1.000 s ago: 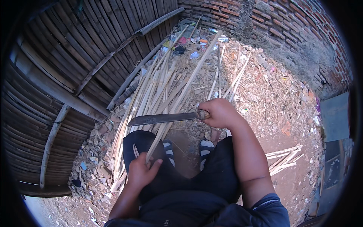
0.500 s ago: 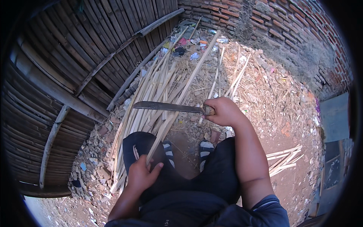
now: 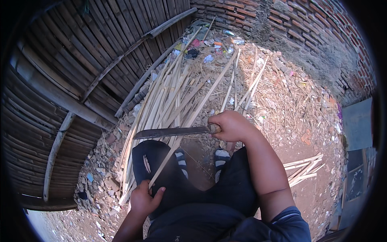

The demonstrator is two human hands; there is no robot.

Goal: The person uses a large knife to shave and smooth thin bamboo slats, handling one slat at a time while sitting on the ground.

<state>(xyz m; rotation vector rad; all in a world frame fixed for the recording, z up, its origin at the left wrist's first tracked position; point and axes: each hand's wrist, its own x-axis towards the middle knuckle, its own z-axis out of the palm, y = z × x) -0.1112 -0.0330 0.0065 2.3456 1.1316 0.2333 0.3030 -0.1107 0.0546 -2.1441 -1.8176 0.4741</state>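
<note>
Gripping flat blade — pale bamboo strip

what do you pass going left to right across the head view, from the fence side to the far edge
bamboo slat fence → left hand gripping a bamboo strip → long knife blade → right hand on the knife handle → small bundle of cut strips on the ground → brick wall

dk grey blade, pale bamboo strip, red-brn brick wall
</note>
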